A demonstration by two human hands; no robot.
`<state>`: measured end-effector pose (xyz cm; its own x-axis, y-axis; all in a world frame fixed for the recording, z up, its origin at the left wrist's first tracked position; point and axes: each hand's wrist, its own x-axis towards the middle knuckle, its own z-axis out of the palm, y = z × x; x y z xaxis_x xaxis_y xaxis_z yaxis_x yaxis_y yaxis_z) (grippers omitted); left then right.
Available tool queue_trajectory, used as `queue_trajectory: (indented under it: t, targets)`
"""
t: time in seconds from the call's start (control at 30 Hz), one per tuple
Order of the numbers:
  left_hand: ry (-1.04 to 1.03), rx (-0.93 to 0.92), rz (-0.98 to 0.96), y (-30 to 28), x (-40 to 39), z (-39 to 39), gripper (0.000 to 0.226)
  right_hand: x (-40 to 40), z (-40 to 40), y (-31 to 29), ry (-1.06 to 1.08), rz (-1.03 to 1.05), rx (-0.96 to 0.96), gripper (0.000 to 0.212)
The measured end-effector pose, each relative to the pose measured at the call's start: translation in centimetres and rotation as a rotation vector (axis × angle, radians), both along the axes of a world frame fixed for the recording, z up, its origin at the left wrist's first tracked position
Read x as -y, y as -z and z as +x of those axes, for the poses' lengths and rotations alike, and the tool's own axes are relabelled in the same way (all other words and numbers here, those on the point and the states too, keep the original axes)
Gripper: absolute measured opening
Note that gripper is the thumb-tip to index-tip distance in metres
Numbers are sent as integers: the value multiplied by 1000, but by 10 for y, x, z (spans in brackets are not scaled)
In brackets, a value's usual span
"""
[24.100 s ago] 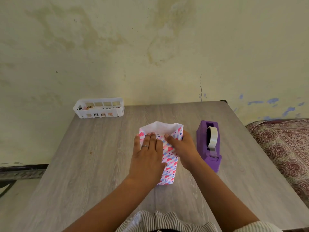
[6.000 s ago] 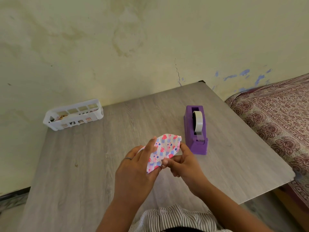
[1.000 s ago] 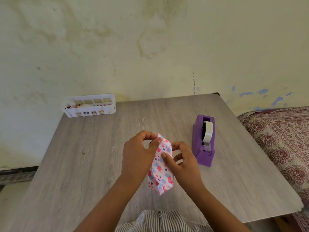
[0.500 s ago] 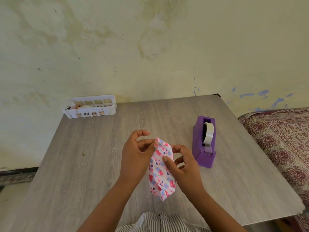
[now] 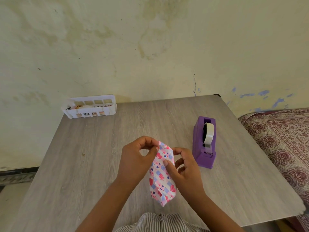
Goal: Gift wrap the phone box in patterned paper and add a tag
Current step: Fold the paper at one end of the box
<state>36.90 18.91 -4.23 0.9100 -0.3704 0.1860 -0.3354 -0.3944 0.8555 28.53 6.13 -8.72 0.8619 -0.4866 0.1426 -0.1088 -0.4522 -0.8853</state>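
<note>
Wrapped phone box (image 5: 161, 173) held above table (image 5: 83, 164).
Left hand (image 5: 136, 160) pinches its 12 o'clock end; right hand (image 5: 184, 168) thumb and fingers clamp its 3 o'clock side.

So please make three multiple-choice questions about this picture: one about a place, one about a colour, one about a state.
1. Where does the tape dispenser stand?
A. right of the hands
B. inside the basket
C. on the bed

2. What colour is the basket?
A. purple
B. white
C. black

3. How is the wrapped box held?
A. flat on the table, untouched
B. by the right hand alone
C. by both hands, above the table

Answers:
1. A: it stands on the table beside the right hand.
2. B: its plastic walls are white.
3. C: the left hand pinches its top end and the right hand grips its side.
</note>
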Motion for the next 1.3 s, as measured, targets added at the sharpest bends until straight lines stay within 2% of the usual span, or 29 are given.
queue_trajectory:
  t: [0.17,0.3,0.43,0.63,0.8,1.03,1.3]
  targets:
    - [-23,-28,-20,-4,-1,-1,20,-3,-2,3,-22,-59,16,36]
    - [-53,-183,-139,-1,3,1,26,-2,0,1,-25,-35,9,37]
    - [-58,-309,-207,0,5,2,15,-2,1,-2,-26,-18,-2,38]
    - [-65,-169,-92,-5,5,3,13,-1,2,-4,-25,-26,-2,37]
    - [-85,-140,-39,-10,8,8,16,0,3,-5,-29,-39,-8,38]
    - [-58,-155,-69,-5,6,12,14,1,4,-9,-41,-30,-42,28]
    - [-49,-81,-143,0,7,10,20,1,6,-9,-40,-34,-73,31]
